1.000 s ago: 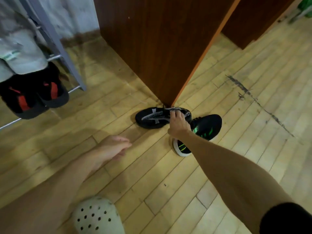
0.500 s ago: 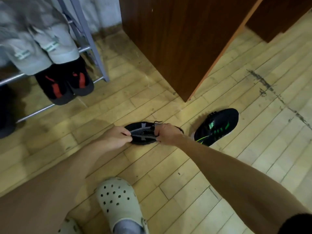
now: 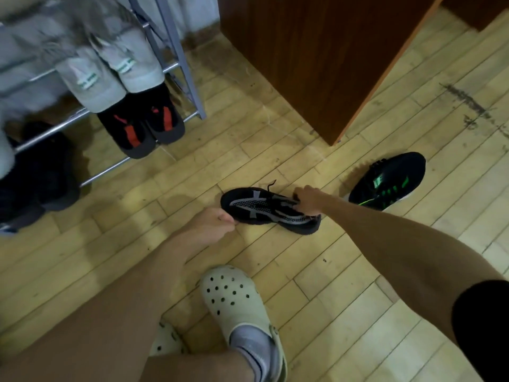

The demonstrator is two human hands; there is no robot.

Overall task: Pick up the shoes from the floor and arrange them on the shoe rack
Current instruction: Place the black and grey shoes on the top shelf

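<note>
A black shoe with grey stripes (image 3: 264, 209) lies at the middle of the wooden floor, toe pointing left. My right hand (image 3: 308, 199) grips it at the laces near its opening. My left hand (image 3: 212, 223) is curled at the shoe's toe end, touching or nearly touching it. A second black shoe with green marks (image 3: 388, 183) lies on the floor further right, apart from both hands. The metal shoe rack (image 3: 176, 64) stands at the upper left.
On the rack sit pale grey shoes (image 3: 110, 75), black-and-red shoes (image 3: 143, 125) and dark shoes (image 3: 38, 172). A brown wooden cabinet (image 3: 316, 51) stands behind the shoes. My feet in pale clogs (image 3: 239, 301) are at the bottom centre.
My right hand has drawn the grey-striped shoe away from the cabinet corner toward me. My left hand came forward to its toe. The view has swung left, showing more of the rack.
</note>
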